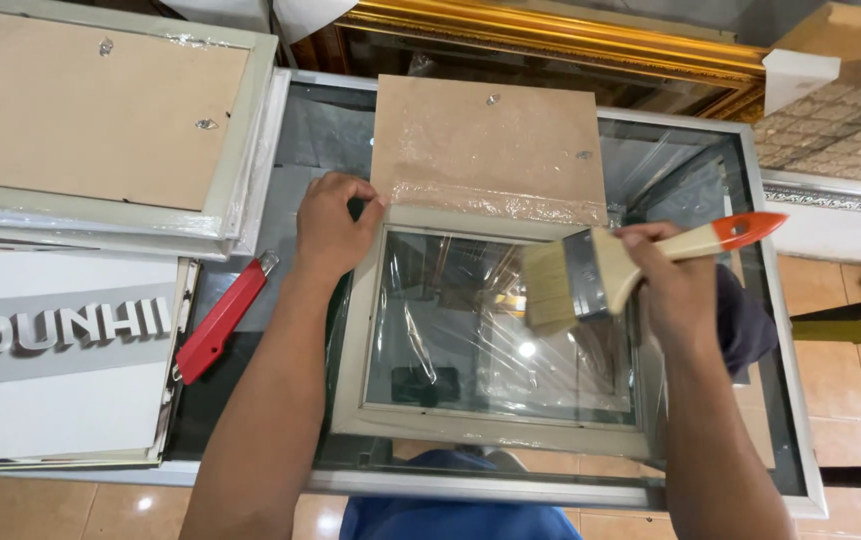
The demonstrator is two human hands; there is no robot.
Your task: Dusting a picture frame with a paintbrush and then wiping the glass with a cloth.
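Pale grey-green picture frame (391,425) lying flat on a glass-topped table (789,400), centred just in front of the worker, glass pane in place and loosely covered with creased clear plastic film (451,345). Brown backing board (489,140) not yet fitted: lying just beyond the frame's far rail, overlapping it slightly, two small hangers visible on its upper face. Paintbrush (591,275) with pale bristles, metal ferrule and orange-tipped wooden handle held over the right half of the pane, bristles pointing left and at or just above the film; contact not determinable. Right hand (676,290) closed firmly round the brush handle. Left hand (331,230) pressing on the frame's far left corner, fingers curled at the film edge, holding nothing else. Judgement: dusting of the pane in progress, around mid-way; board fitting and closing up outstanding, film left in place for now. Red utility knife (216,325) resting on the table just left of the frame, untouched. Stack of similar frames (111,130), backs up, at far left, apparently finished. White board with raised lettering (61,370) below that stack. Gilt frame (551,30) behind the table.
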